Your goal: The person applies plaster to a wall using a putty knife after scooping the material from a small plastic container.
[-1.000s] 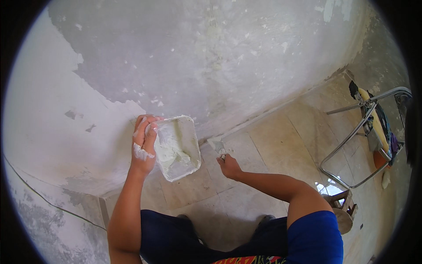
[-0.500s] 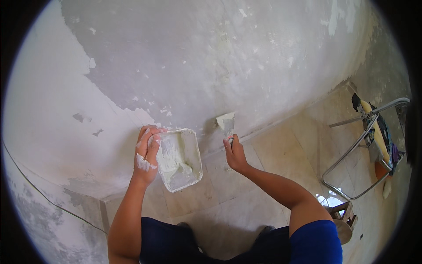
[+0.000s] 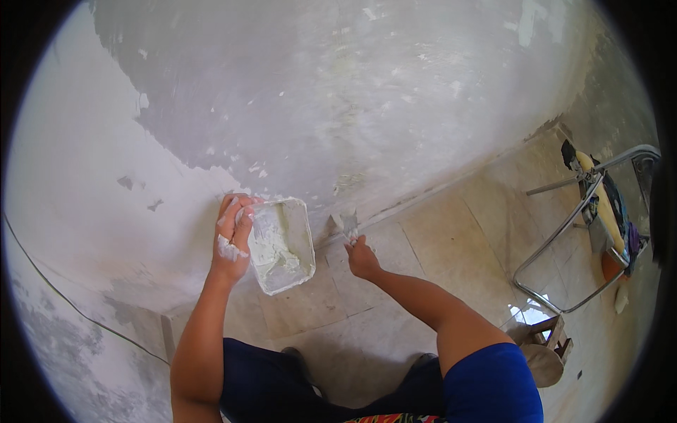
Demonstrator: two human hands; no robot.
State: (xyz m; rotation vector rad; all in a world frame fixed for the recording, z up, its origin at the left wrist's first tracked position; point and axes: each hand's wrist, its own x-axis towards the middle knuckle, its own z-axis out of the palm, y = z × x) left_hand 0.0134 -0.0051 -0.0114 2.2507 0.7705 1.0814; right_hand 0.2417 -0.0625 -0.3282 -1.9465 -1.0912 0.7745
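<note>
My left hand point(image 3: 233, 236), smeared with white putty, grips the left rim of a white rectangular tub point(image 3: 304, 243). Pale wet putty point(image 3: 275, 247) coats the tub's bottom and walls. To the right of the tub, my right hand point(image 3: 362, 258) is closed around the handle of a putty knife point(image 3: 347, 223). The knife's flat blade points up toward the foot of the wall; whether it touches the wall I cannot tell. In front of me the wall point(image 3: 282, 120) is bare grey in the middle, with white coating at the left.
A metal-framed chair point(image 3: 557, 308) with cloths and other items on it stands at the right. Below it is a small wooden stool point(image 3: 543, 359). A thin cable point(image 3: 77, 315) runs along the left wall. Beige tiles point(image 3: 437, 240) cover the floor.
My right hand has moved the putty knife down and left, lower on the wall. The tub has shifted slightly up and left in view, still in my left hand.
</note>
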